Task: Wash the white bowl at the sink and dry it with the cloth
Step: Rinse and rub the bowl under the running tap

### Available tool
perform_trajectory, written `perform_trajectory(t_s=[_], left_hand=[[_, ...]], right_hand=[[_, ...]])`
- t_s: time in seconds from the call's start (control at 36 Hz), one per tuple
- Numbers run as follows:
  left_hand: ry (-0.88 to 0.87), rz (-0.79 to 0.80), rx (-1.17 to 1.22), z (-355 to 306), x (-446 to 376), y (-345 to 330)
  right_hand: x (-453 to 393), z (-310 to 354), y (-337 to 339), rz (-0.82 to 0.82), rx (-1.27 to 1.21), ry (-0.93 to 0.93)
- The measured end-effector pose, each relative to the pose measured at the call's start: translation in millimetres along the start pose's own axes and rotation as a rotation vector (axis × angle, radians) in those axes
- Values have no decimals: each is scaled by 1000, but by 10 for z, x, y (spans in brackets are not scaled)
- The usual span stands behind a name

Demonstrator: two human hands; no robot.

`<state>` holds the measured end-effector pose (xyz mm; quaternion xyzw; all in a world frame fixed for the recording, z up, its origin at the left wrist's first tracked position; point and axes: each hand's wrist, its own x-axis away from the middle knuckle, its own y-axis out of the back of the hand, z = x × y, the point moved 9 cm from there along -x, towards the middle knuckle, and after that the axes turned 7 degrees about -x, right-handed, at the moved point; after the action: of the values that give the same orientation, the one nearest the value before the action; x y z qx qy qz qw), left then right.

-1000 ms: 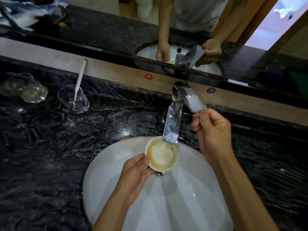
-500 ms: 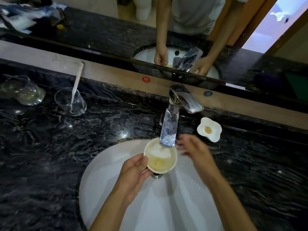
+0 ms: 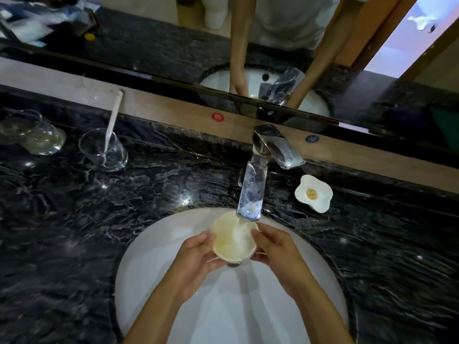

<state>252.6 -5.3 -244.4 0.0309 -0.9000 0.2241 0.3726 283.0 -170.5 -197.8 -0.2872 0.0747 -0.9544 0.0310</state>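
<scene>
A small white bowl (image 3: 232, 240) sits under the chrome tap (image 3: 252, 192), and water runs from the spout into it. The bowl's inside looks yellowish and wet. My left hand (image 3: 196, 256) grips its left side and my right hand (image 3: 275, 247) grips its right side. Both hold it over the white sink basin (image 3: 154, 269). The tap lever (image 3: 279, 147) points to the right. No cloth is clearly in view.
Dark marble counter (image 3: 74, 219) surrounds the basin. A flower-shaped white dish (image 3: 313, 193) lies right of the tap. A glass with a white toothbrush (image 3: 103, 150) and two more glasses (image 3: 32, 135) stand at the left. A mirror (image 3: 173, 33) runs along the back.
My right hand left the tap lever, came down and took hold of the bowl's right side. Water keeps running into the bowl. The left hand stayed on the bowl.
</scene>
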Motion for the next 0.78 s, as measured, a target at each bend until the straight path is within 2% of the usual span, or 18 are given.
perform_trajectory(t_s=[0.11, 0.19, 0.31, 0.56, 0.69, 0.78], left_hand=[[-72, -51, -152, -103, -6, 70], [-119, -65, -230, -158, -14, 95], [-126, -63, -205, -143, -42, 116], [-26, -58, -140, 52, -98, 60], [-20, -50, -119, 44, -88, 19], [-82, -46, -216, -71, -72, 16]], right_hand=[[-39, -257, -37, 20, -135, -132], [-67, -382, -70, 33, -184, -146], [-70, -368, -67, 36, -214, -104], [-10, -44, 13, -7, -16, 24], [-22, -92, 25, -14, -57, -67], [-21, -226, 0, 16, -148, -144]])
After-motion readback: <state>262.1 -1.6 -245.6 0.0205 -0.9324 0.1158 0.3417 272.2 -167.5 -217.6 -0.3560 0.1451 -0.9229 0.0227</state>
